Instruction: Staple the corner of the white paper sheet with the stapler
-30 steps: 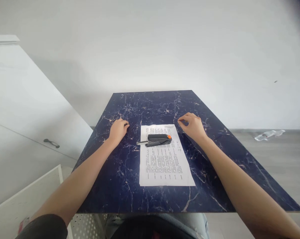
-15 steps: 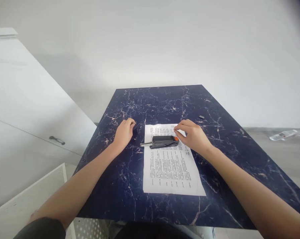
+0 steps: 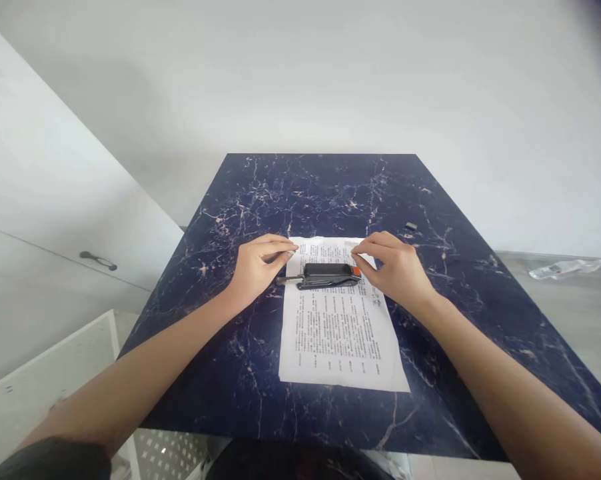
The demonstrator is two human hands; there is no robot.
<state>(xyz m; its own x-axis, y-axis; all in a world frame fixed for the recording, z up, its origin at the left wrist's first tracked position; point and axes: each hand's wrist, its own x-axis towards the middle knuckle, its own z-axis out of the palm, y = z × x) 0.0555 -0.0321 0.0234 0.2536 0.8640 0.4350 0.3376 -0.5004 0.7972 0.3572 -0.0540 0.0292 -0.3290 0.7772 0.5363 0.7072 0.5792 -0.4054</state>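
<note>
A black stapler (image 3: 325, 275) with an orange end lies across printed paper sheets (image 3: 340, 360). From its left end sticks a silver metal piece (image 3: 289, 280). My left hand (image 3: 260, 263) is above the stapler's left end, thumb and fingertips pinched together. A tiny light thing seems to show at those fingertips, too small to name. By the orange end, my right hand (image 3: 395, 263) hovers with thumb and index finger apart and nothing visible between them.
A small grey piece (image 3: 411, 227) lies on the dark blue marbled table (image 3: 310, 187) at the right. On the floor to the right is a clear plastic wrapper (image 3: 565, 269). A white cabinet with a black handle (image 3: 98, 261) stands to the left.
My left hand has moved right, from beside the paper to above the stapler's left end. My right hand stays by the orange end. The camera view has shifted slightly.
</note>
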